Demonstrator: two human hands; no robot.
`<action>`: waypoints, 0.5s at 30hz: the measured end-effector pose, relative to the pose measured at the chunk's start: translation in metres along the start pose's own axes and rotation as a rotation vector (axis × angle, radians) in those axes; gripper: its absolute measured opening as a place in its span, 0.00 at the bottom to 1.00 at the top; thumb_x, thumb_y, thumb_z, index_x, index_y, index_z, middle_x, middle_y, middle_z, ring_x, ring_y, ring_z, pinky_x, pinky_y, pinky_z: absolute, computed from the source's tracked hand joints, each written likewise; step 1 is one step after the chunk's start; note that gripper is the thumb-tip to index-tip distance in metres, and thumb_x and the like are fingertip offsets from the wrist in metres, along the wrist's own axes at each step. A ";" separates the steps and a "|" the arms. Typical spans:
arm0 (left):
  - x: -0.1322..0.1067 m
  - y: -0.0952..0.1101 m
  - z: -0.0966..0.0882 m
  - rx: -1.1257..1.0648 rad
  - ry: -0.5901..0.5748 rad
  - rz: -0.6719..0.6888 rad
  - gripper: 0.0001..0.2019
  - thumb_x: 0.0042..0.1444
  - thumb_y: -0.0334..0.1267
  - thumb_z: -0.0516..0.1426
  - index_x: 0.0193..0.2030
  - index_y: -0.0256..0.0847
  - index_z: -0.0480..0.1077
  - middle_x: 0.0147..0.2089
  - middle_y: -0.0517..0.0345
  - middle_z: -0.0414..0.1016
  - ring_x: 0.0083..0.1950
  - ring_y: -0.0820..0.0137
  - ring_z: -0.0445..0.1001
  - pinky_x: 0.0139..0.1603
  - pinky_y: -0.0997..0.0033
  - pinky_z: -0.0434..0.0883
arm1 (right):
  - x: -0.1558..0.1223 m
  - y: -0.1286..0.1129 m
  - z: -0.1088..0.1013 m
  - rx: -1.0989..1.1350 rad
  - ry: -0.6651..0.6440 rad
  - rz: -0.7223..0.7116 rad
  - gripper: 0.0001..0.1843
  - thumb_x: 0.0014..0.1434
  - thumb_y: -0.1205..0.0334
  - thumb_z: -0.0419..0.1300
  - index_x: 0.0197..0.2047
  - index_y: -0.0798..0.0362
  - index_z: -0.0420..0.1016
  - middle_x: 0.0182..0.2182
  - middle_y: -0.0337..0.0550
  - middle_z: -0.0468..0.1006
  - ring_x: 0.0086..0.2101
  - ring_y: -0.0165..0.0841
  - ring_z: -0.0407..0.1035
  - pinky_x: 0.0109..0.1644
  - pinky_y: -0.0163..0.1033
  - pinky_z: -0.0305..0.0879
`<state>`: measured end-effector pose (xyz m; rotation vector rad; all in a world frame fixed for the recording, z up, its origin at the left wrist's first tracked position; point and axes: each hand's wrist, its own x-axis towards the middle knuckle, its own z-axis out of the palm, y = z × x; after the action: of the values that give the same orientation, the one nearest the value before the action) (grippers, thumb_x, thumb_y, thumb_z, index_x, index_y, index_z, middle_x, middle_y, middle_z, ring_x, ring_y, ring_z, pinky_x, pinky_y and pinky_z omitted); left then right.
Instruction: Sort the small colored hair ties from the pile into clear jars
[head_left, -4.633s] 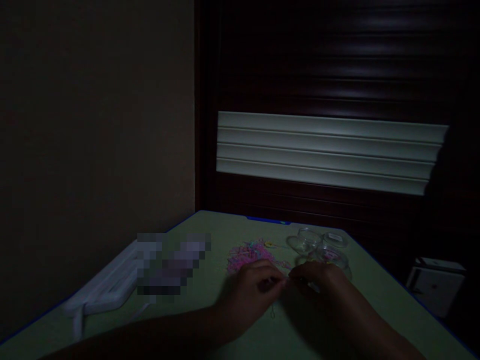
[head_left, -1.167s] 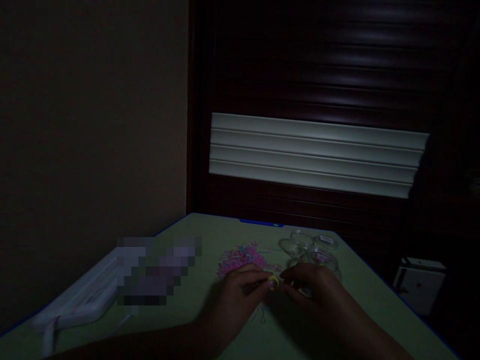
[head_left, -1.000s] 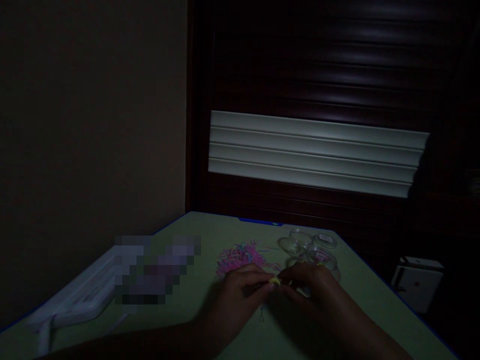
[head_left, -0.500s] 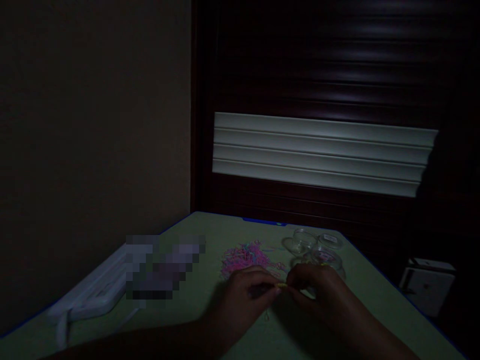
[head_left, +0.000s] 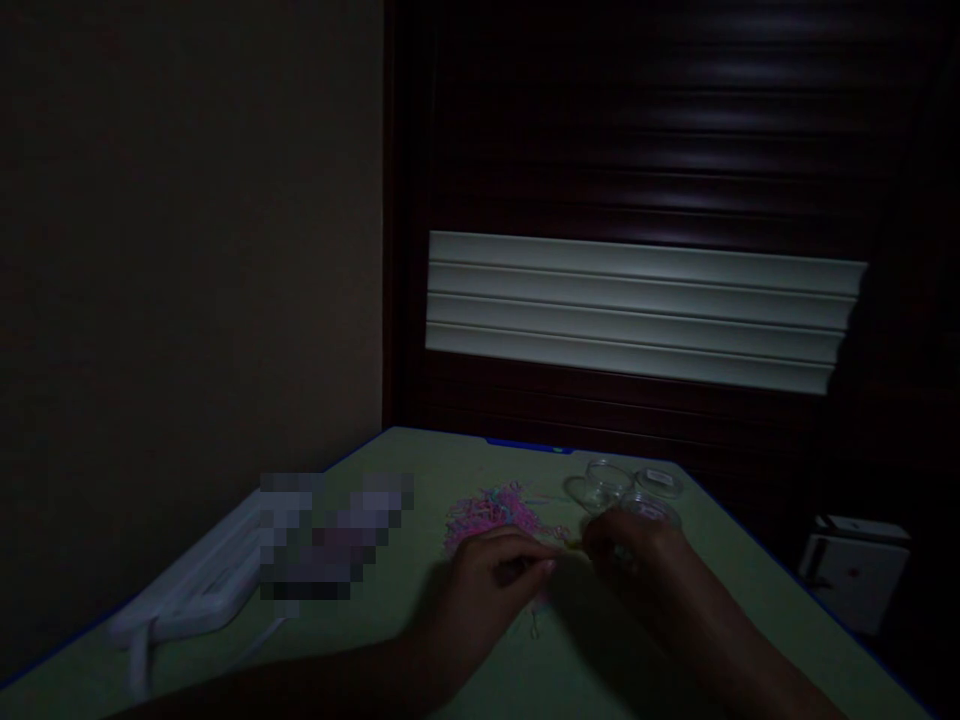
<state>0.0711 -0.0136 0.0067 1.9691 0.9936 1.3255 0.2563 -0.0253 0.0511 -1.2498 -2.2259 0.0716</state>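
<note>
My left hand (head_left: 499,585) is over the middle of the table, thumb and forefinger pinched together; what lies between the tips is too small and dark to make out. Just right of it, my right hand (head_left: 637,550) is closed on a small yellow strand (head_left: 574,546) that sticks out toward the left fingertips. Behind the left hand spreads a pile of thin pink, blue and white bands (head_left: 491,512). Beyond the right hand stand clear round plastic containers (head_left: 609,480), partly hidden by it. A small loose loop (head_left: 535,627) lies on the table below the hands.
The pale green table (head_left: 360,640) has a blue edge. A white power strip (head_left: 187,590) with a cable lies at the left, beside a pixelated patch (head_left: 352,535). A clear lid (head_left: 660,483) lies at the back right. A white box (head_left: 855,575) stands beyond the right edge.
My hands have drawn slightly apart. The yellow strand, which spanned both sets of fingertips, now shows at the right fingertips. My right hand has turned and risen a little.
</note>
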 end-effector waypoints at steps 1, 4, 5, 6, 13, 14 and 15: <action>0.000 0.001 0.000 0.001 0.004 -0.004 0.04 0.51 0.32 0.57 0.30 0.38 0.75 0.31 0.56 0.74 0.35 0.70 0.72 0.37 0.74 0.69 | 0.000 0.002 -0.002 -0.101 0.037 0.018 0.09 0.54 0.71 0.50 0.31 0.53 0.71 0.29 0.42 0.74 0.29 0.32 0.67 0.32 0.35 0.58; 0.001 0.003 -0.001 0.007 -0.012 -0.021 0.05 0.52 0.31 0.57 0.29 0.38 0.74 0.30 0.57 0.74 0.33 0.70 0.72 0.35 0.74 0.69 | -0.002 0.007 -0.013 -0.427 0.122 0.060 0.10 0.57 0.70 0.48 0.32 0.53 0.70 0.29 0.45 0.74 0.30 0.35 0.66 0.32 0.38 0.56; 0.001 0.004 -0.001 0.010 -0.016 -0.027 0.05 0.52 0.31 0.56 0.29 0.38 0.74 0.30 0.57 0.73 0.33 0.70 0.72 0.35 0.74 0.69 | -0.003 0.008 -0.017 -0.507 0.136 0.073 0.11 0.57 0.69 0.48 0.32 0.53 0.70 0.29 0.45 0.74 0.30 0.36 0.66 0.32 0.39 0.56; 0.001 0.005 -0.001 0.013 -0.019 -0.031 0.05 0.52 0.31 0.56 0.29 0.38 0.74 0.30 0.57 0.73 0.33 0.70 0.72 0.34 0.74 0.69 | -0.004 0.009 -0.020 -0.570 0.147 0.087 0.10 0.57 0.69 0.48 0.32 0.53 0.70 0.29 0.46 0.74 0.30 0.37 0.67 0.33 0.40 0.55; 0.000 0.004 0.000 0.019 -0.025 -0.027 0.06 0.52 0.32 0.56 0.28 0.38 0.74 0.30 0.57 0.73 0.33 0.70 0.72 0.34 0.74 0.68 | -0.008 0.008 -0.029 -0.758 0.166 0.188 0.11 0.50 0.74 0.52 0.32 0.52 0.71 0.31 0.49 0.76 0.32 0.39 0.68 0.34 0.41 0.55; 0.000 0.003 0.000 0.019 -0.025 -0.023 0.06 0.52 0.32 0.56 0.28 0.38 0.74 0.30 0.57 0.73 0.33 0.70 0.72 0.34 0.75 0.68 | -0.008 0.008 -0.029 -0.765 0.166 0.196 0.11 0.49 0.75 0.52 0.32 0.52 0.71 0.31 0.49 0.76 0.32 0.39 0.68 0.35 0.41 0.55; 0.000 0.003 0.000 0.015 -0.023 -0.020 0.05 0.52 0.32 0.56 0.28 0.38 0.74 0.30 0.57 0.73 0.33 0.70 0.72 0.34 0.75 0.68 | -0.008 0.008 -0.029 -0.770 0.164 0.203 0.12 0.49 0.75 0.52 0.31 0.52 0.72 0.31 0.49 0.76 0.32 0.40 0.68 0.35 0.41 0.55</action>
<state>0.0722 -0.0157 0.0088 1.9765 1.0126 1.2859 0.2802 -0.0343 0.0689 -1.7864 -2.0250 -0.8503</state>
